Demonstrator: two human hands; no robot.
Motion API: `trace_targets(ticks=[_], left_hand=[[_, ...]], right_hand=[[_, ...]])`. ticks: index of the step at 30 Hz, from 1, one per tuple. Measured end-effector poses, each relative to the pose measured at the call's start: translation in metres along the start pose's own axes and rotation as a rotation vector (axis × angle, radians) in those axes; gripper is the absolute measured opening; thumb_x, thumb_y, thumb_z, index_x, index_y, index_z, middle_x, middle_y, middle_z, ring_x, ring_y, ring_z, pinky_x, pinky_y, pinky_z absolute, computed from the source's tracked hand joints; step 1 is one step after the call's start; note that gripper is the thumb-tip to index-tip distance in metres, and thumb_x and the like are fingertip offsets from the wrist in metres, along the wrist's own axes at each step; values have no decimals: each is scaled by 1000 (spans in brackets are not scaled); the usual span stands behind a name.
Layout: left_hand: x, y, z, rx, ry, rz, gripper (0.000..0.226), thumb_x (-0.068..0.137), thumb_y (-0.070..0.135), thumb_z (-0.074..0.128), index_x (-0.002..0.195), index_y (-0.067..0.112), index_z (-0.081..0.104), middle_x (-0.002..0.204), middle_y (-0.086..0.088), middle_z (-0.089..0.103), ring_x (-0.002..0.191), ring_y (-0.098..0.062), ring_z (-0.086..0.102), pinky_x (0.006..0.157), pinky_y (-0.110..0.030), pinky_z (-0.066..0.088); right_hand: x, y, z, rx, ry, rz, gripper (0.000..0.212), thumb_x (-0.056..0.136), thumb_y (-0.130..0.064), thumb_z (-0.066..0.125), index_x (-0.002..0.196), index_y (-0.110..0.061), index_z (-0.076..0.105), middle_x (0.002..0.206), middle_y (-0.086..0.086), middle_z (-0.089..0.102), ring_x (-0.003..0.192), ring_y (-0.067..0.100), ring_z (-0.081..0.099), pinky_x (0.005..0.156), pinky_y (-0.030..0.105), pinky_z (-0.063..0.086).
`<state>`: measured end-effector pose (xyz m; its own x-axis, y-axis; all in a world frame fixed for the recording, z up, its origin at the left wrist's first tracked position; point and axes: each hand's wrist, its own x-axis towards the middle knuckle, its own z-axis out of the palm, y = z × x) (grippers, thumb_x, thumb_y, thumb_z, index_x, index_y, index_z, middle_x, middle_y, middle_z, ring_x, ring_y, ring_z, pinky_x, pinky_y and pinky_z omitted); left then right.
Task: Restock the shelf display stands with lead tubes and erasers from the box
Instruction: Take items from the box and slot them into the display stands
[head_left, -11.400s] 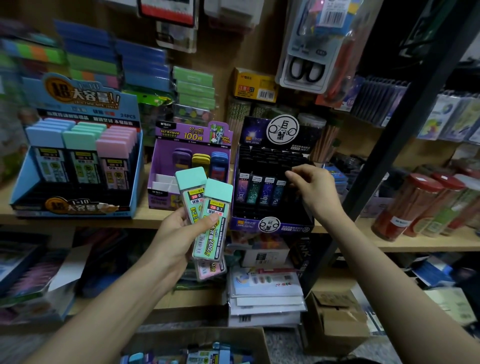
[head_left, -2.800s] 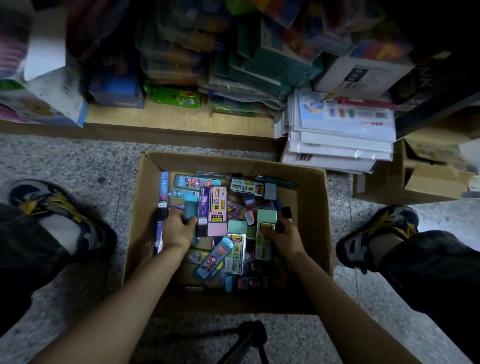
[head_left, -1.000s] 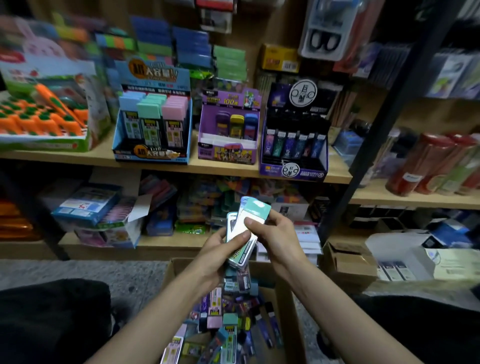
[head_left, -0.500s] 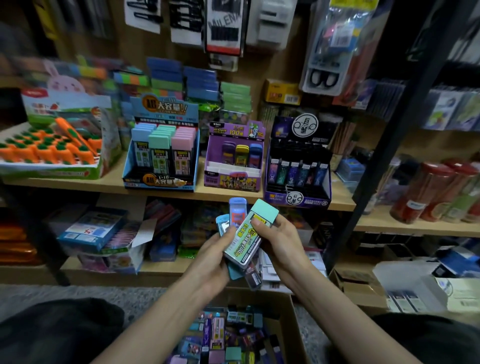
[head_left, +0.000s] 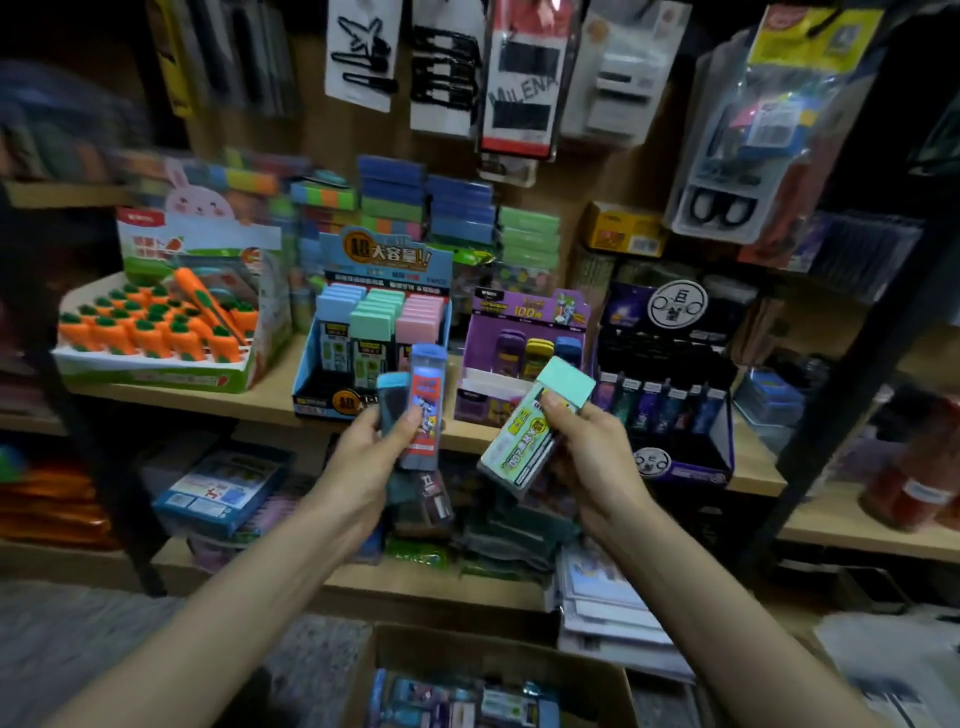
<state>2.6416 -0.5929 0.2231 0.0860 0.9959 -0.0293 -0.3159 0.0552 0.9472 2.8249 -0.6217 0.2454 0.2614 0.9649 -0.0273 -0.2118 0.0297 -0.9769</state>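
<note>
Several lead tubes (head_left: 427, 410) gripped in left hand (head_left: 363, 467), mint-capped tube (head_left: 535, 426) in right hand (head_left: 597, 457); more filling blue display stand (head_left: 332, 402), cardboard box (head_left: 483, 647).

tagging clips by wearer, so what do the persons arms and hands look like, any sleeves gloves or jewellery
The left forearm and right forearm are bare all the way to the frame's lower edge, with no sleeve in view. The left hand and right hand are bare too: no gloves, and no watch, bracelet or ring shows.
</note>
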Motion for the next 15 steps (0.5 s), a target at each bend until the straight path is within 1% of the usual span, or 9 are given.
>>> trace_targets(ticks=[2,4,6,8,10,11,13,15], left_hand=[[12,14,-20,4,54,65,17,91,23,55,106,16,59,84,2,68,66,-7,66,62,-28,51],[20,25,-38,-14,93,122,15,92,22,54,106,17,59,82,2,67,63,-6,65,59,-27,51],[24,33,-54,-11,119,166,17,91,22,54,107,18,59,83,3,66,64,-6,64,58,-26,51],[26,39,-68,6,144,187,21,89,23,55,110,19,59,88,3,67,70,-8,65,63,-28,51],[27,42,-79,11,177,195,27,88,24,56,114,18,58,94,1,67,78,-12,64,68,-32,49],[27,43,-84,7,193,199,27,88,24,56,114,18,58,95,0,67,79,-14,63,68,-33,49],[27,42,-91,-8,214,199,23,89,21,55,112,18,58,94,-1,67,79,-15,63,68,-33,49],[28,40,-97,-7,220,196,20,90,20,54,110,18,59,95,-2,67,80,-15,63,68,-32,50]], right_hand=[[18,-12,15,7,4,-16,15,98,-18,47,96,-12,60,89,5,69,82,20,67,70,35,57],[37,-22,34,-73,-9,-44,18,99,-18,44,89,-15,58,89,6,68,86,23,67,79,42,55],[53,-30,57,-144,-72,-108,16,98,-15,47,88,-17,59,90,4,69,87,21,68,82,40,55],[69,-34,79,-258,-134,-210,10,94,-12,53,91,-18,61,93,2,70,88,19,67,79,33,56],[83,-33,99,-453,-143,-329,5,90,-15,61,93,-18,62,94,3,70,85,18,66,67,27,53],[89,-31,108,-534,-143,-377,7,88,-17,64,95,-18,64,93,3,70,84,18,66,64,28,53],[97,-24,122,-643,-155,-435,12,85,-19,68,96,-15,67,90,3,70,82,18,66,69,36,56],[102,-15,130,-724,-177,-478,14,84,-17,69,97,-12,69,86,0,70,79,15,66,72,38,56]])
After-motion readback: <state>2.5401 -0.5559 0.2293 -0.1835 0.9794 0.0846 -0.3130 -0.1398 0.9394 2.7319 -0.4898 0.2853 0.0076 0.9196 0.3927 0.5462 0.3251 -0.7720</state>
